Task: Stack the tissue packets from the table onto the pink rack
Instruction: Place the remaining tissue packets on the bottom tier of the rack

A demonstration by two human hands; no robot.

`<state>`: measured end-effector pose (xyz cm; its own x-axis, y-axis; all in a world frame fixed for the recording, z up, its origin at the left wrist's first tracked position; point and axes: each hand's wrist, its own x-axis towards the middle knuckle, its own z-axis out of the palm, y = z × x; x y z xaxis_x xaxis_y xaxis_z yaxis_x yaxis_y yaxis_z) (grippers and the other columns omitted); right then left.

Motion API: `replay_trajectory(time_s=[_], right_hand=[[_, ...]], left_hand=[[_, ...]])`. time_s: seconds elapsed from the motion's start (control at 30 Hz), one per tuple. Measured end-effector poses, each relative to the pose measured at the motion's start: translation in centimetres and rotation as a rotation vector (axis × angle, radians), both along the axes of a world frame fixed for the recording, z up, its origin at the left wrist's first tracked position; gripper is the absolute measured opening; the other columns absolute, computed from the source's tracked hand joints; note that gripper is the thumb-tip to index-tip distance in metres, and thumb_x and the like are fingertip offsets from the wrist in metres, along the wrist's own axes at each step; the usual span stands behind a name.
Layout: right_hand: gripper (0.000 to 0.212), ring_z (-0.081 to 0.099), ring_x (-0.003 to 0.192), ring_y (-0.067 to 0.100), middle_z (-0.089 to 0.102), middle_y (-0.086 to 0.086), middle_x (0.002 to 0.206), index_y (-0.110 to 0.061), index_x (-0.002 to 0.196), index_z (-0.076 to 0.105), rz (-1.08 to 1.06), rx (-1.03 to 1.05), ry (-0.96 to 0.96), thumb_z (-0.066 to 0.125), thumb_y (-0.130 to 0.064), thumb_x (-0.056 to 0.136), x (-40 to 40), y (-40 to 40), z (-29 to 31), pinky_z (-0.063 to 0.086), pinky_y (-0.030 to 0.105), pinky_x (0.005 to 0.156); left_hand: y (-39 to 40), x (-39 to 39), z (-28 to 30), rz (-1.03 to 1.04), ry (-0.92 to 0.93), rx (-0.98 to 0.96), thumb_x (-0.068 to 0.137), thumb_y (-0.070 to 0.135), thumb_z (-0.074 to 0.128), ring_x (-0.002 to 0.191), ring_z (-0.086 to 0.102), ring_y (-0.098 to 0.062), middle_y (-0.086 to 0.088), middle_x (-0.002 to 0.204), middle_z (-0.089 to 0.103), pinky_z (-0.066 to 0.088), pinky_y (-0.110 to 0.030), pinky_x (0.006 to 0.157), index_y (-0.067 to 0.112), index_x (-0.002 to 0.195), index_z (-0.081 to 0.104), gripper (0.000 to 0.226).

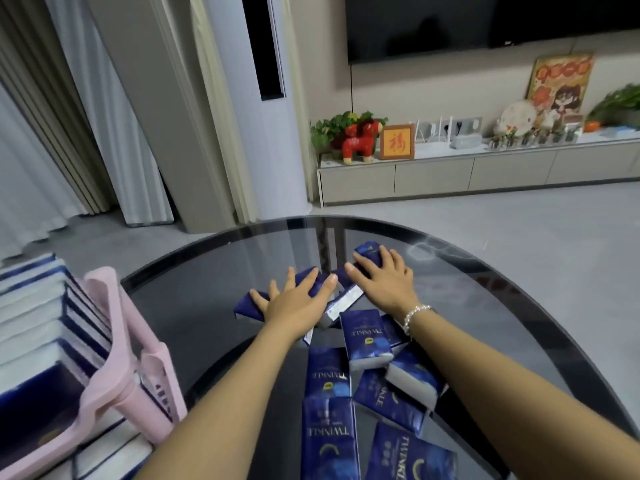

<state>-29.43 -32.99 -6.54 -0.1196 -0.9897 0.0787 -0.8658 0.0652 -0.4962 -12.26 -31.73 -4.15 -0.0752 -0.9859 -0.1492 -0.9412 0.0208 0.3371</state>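
Reaching for the far packets

Rack (114,341) at left, already part-filled; left hand (294,303) and right hand (384,278) lie flat, fingers spread, on packets (329,379) scattered on the table (207,282), gripping nothing yet. Next: curl fingers, lift, carry leftward.

Both bare forearms extend forward, palms down. The left hand (294,301) lies flat with fingers spread. The right hand (382,277) lies likewise, a bead bracelet (414,317) at its wrist.

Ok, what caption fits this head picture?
Both hands reach for tissue packets beside a pink rack.
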Motion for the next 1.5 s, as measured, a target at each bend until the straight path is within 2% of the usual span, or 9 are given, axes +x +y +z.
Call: replay_trajectory(time_s=[0.23,0.43,0.67,0.93,1.07,1.17,1.3,1.4,1.5], right_hand=[[0.040,0.009,0.140,0.023,0.022,0.000,0.151,-0.048,0.128,0.048,0.032,0.004,0.013,0.041,-0.058,0.090,-0.4,0.3,0.9,0.011,0.041,0.111],[0.033,0.014,0.135,0.023,0.027,-0.003,0.145,-0.045,0.122,0.057,0.172,0.157,-0.076,0.050,-0.050,0.089,-1.1,3.0,3.1,0.014,0.040,0.112],[0.030,0.017,0.132,0.022,0.029,-0.002,0.143,-0.036,0.121,0.061,0.275,0.239,-0.117,0.053,-0.037,0.092,-1.0,8.6,4.2,0.014,0.040,0.113],[0.039,0.021,0.132,0.023,0.034,0.001,0.140,-0.040,0.130,0.050,0.311,0.171,-0.145,0.055,-0.035,0.091,-0.1,13.7,3.6,0.016,0.038,0.113],[0.051,0.036,0.129,0.027,0.044,0.008,0.134,-0.023,0.137,0.046,0.190,0.036,-0.219,0.061,-0.033,0.088,0.6,13.8,3.3,0.030,0.037,0.110],[0.056,0.034,0.131,0.027,0.041,0.010,0.137,-0.009,0.134,0.047,0.057,0.050,-0.230,0.060,-0.039,0.088,1.2,12.9,3.5,0.029,0.036,0.110],[0.050,0.038,0.121,0.029,0.051,0.010,0.127,-0.013,0.116,0.056,-0.020,0.187,-0.015,0.055,-0.053,0.086,1.9,11.4,3.0,0.031,0.036,0.097],[0.046,0.046,0.112,0.027,0.054,0.008,0.116,-0.016,0.115,0.048,-0.025,0.174,-0.162,0.067,-0.041,0.082,1.8,11.1,3.2,0.039,0.035,0.091],[0.036,0.058,0.091,0.022,0.059,0.008,0.105,-0.018,0.104,0.042,0.023,0.133,-0.383,0.070,-0.024,0.082,1.7,11.7,4.0,0.050,0.027,0.069]], left_hand=[[0.3,0.5,-0.1,-0.058,0.087,-0.037,0.090,0.068,0.008,0.144,0.016,-0.026,0.013,0.154,0.028,-0.018,-0.059,0.110,0.052,0.137,0.036,0.057],[4.2,1.0,-0.3,-0.087,0.246,-0.040,0.091,0.068,0.020,0.139,0.027,-0.022,0.011,0.147,0.039,-0.005,-0.048,0.117,0.043,0.136,0.045,0.057],[10.9,1.2,0.2,-0.096,0.339,-0.014,0.094,0.062,0.025,0.144,0.021,-0.015,0.004,0.154,0.033,-0.006,-0.042,0.117,0.040,0.132,0.051,0.051],[16.8,2.4,0.4,-0.107,0.326,-0.033,0.096,0.057,0.026,0.145,0.019,-0.013,0.004,0.155,0.031,-0.004,-0.041,0.118,0.040,0.132,0.050,0.046],[17.9,3.4,1.2,-0.057,0.320,-0.070,0.099,0.049,0.028,0.146,0.016,-0.016,0.002,0.156,0.028,0.005,-0.040,0.115,0.038,0.133,0.051,0.042],[17.5,4.2,2.1,0.068,0.199,-0.182,0.102,0.039,0.029,0.145,0.015,-0.023,-0.003,0.158,0.024,0.011,-0.042,0.115,0.028,0.137,0.048,0.041],[16.3,5.1,2.0,0.211,0.090,-0.011,0.102,0.037,0.031,0.144,0.014,-0.037,-0.016,0.160,0.007,0.018,-0.046,0.115,0.016,0.149,0.024,0.053],[15.9,5.2,1.5,0.287,0.099,0.025,0.099,0.039,0.040,0.139,0.024,-0.038,-0.021,0.153,0.022,0.022,-0.042,0.113,0.011,0.150,0.019,0.062],[15.7,5.5,1.3,0.349,0.229,-0.028,0.092,0.039,0.057,0.134,0.031,-0.036,-0.018,0.145,0.033,0.026,-0.038,0.111,0.015,0.145,0.032,0.064]])
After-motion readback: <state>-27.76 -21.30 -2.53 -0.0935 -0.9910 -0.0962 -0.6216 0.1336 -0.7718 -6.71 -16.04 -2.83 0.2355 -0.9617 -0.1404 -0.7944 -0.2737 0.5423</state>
